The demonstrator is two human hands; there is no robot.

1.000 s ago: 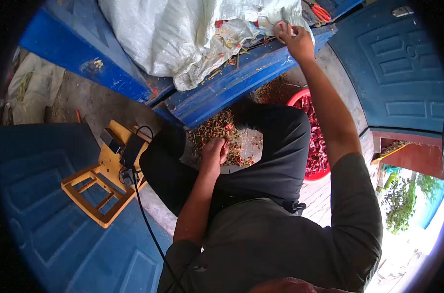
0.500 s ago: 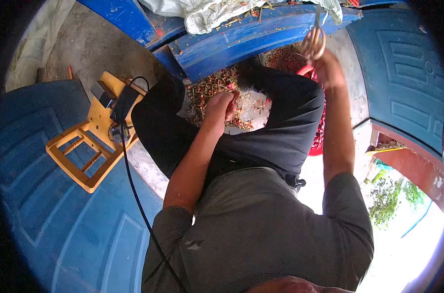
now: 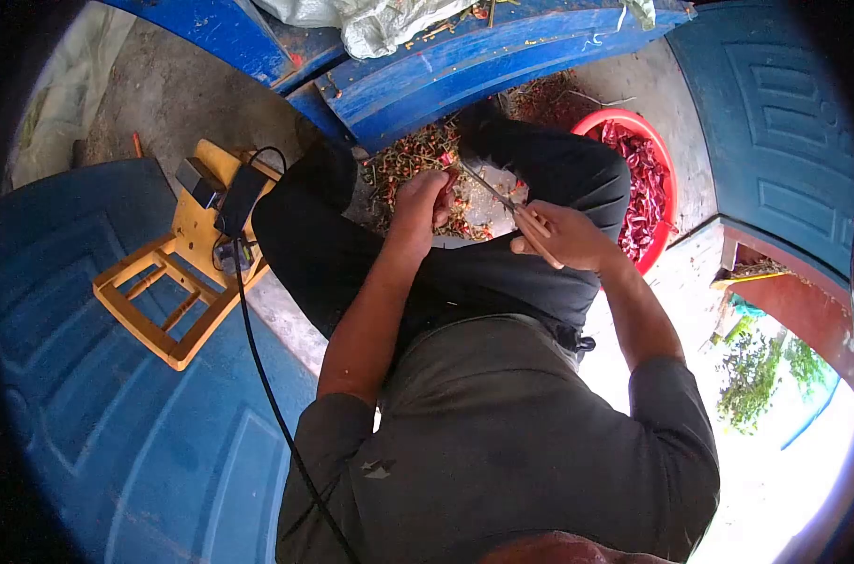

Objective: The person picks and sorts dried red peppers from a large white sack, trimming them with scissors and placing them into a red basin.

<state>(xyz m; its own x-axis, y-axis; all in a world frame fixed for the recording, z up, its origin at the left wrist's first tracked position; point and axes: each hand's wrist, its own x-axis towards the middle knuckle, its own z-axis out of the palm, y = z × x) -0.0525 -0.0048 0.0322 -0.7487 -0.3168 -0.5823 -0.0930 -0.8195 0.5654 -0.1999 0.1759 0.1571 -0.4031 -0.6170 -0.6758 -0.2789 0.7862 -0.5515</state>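
Our right arm's bent inward, hand gripping the scissors, blades angled toward our left hand between the knees. That one's curled palm-side away, so we can't tell whether it's gripping the reddish bit beside it. Shirt mark is unreadable, sack cut off up top.

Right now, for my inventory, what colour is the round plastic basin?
The basin is red, clearest in the head view.
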